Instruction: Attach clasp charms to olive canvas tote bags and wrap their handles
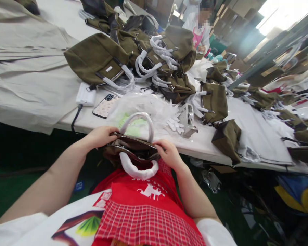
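Observation:
A brown handbag (pixel 115 150) rests against my red apron at the table's front edge, its mouth open toward me. White wrapping covers both of its handles; the far handle (pixel 141 118) stands up and the near handle (pixel 138 171) droops over the front. My left hand (pixel 104 136) pinches the left end of the bag's top rim. At the right end of the same rim, my right hand (pixel 168 153) has its fingers closed on the edge. The inside of the bag is dark and its contents cannot be made out.
Olive bags (pixel 97 58) with wrapped handles are heaped across the table (pixel 66 121). Nearer lie a phone (pixel 106 106), a white power bank (pixel 86 95) with a cable, clear plastic (pixel 149 102) and a metal tape dispenser (pixel 188 119). A co-worker (pixel 199 30) stands beyond.

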Motion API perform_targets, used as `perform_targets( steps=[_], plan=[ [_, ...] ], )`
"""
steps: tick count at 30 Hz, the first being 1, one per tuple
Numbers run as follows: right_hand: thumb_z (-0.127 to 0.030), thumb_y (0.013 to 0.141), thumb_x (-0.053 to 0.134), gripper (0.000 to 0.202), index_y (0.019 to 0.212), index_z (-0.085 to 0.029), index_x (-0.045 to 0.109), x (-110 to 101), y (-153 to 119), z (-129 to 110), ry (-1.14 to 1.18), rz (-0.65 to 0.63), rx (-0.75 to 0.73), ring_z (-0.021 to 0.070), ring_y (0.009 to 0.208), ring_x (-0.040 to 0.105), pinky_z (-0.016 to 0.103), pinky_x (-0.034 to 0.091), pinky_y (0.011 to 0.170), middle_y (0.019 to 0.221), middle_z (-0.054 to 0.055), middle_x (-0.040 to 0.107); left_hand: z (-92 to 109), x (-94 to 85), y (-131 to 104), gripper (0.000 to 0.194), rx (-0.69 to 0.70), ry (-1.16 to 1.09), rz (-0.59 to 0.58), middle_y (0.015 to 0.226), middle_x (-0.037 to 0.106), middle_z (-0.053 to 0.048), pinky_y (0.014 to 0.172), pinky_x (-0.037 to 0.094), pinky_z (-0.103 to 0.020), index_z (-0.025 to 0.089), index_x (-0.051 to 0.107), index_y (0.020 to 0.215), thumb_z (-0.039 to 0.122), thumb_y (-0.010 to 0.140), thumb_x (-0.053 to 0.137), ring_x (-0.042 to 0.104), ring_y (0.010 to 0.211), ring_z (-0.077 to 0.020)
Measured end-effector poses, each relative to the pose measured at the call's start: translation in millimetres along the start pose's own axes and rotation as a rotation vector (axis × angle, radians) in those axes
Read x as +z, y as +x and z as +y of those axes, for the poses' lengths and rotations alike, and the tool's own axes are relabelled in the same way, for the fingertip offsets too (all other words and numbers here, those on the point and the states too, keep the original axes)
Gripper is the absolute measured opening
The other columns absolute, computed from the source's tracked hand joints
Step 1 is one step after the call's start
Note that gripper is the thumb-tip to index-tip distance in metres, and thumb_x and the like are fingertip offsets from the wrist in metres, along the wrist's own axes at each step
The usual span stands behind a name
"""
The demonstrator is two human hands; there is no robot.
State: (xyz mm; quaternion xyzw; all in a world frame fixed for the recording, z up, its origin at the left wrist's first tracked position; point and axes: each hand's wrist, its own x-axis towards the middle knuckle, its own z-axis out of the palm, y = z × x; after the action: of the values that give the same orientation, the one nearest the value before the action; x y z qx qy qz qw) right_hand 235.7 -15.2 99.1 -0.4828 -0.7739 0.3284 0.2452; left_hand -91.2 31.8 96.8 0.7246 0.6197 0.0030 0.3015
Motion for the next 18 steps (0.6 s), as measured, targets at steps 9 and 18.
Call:
perform_targets(
  steps=[9,18],
  plan=[
    [-0.035,0.074,0.076,0.062,0.13,-0.017,0.057,-3,-17,35,-0.13,-0.035,0.084,0.0273,0.122,0.052,0.044,0.039,0.107,0.129,0.014,0.06,-30,-3.3,-15,0.043,-0.175,-0.1,0.031,0.083,0.071,-0.001,0.058,0.044,-0.022,0.016,0.063,0.108,0.045,0.084,0.044,0.063,0.074,-0.0193],
    [-0.042,0.085,0.061,0.03,0.102,-0.018,0.069,22,-1,23,0.383,0.066,0.348,0.0134,0.058,0.058,0.025,0.047,0.057,0.067,0.0,0.065,-23,-5.3,-28,0.054,-0.005,-0.089,-0.104,0.101,0.075,-0.007,0.079,0.053,-0.031,0.021,0.066,0.107,0.052,0.062,0.067,0.069,0.092,-0.0297]
  ],
)
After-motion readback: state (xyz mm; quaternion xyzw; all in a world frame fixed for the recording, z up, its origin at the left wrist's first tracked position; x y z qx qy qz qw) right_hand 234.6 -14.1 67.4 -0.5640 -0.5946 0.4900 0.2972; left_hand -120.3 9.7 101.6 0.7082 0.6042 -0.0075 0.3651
